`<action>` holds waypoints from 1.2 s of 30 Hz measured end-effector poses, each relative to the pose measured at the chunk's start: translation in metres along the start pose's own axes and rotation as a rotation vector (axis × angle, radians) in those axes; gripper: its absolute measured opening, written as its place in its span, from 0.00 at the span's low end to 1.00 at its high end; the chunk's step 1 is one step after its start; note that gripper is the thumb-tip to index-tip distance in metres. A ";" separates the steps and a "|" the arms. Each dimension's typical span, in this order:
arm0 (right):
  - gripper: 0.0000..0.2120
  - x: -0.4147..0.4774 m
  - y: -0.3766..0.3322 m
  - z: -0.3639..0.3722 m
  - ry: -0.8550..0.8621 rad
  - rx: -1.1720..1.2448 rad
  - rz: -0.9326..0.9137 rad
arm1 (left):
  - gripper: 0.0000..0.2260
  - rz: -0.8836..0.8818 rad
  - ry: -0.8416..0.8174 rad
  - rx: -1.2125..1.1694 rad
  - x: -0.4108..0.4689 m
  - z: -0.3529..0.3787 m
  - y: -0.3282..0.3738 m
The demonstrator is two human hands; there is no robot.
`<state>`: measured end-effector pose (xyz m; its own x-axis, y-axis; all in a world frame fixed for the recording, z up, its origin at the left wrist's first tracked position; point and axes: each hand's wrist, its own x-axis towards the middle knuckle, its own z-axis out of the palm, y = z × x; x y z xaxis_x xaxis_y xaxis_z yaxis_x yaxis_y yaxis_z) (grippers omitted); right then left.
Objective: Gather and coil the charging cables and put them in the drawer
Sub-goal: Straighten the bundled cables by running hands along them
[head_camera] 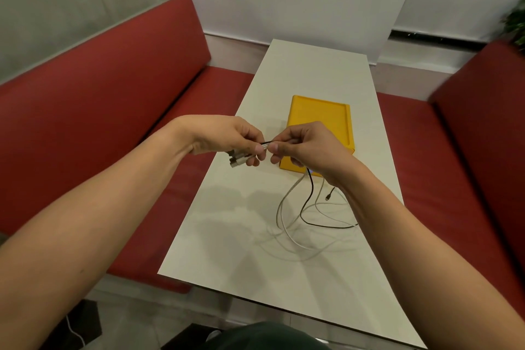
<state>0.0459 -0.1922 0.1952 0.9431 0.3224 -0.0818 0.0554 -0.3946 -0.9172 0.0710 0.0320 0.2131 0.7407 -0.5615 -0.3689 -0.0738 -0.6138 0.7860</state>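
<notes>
Both hands are raised above the left side of the white table, close together and almost touching. The left hand has its fingers curled round a bunch of cables, thumb pressed on top, and the grey plugs stick out to the left below its palm. The right hand pinches the same bunch between thumb and forefinger, just right of the left thumb, with its other fingers curled narrow beneath.

From under the right hand the cables drop to the tabletop. A black cable and several white cables spread in loose, overlapping loops on the near right part of the table. The loops run under the right forearm, so how near they come to the right edge cannot be told. A small dark connector lies among them.

The yellow drawer sits flat in the middle of the table, just beyond the loops, and the right hand hides its near left corner. A stretch of tabletop lies between the drawer and the far edge, and another between the loops and the near edge.

A red bench runs along the left edge and another red bench along the right. A plant shows at far right.
</notes>
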 end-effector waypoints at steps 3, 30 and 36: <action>0.11 0.001 0.005 -0.003 0.012 -0.062 0.021 | 0.10 -0.017 0.052 -0.077 0.003 0.007 -0.003; 0.24 -0.021 0.033 -0.019 0.097 -0.471 -0.038 | 0.13 0.108 0.242 -0.112 -0.018 0.027 -0.016; 0.36 -0.016 0.030 -0.010 0.502 -0.590 -0.117 | 0.14 0.095 0.206 -0.105 -0.030 0.026 -0.014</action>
<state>0.0353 -0.2179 0.1727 0.9480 0.0177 0.3179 0.1959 -0.8194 -0.5387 0.0325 0.0429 0.2007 0.8550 -0.4823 -0.1906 -0.0877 -0.4967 0.8635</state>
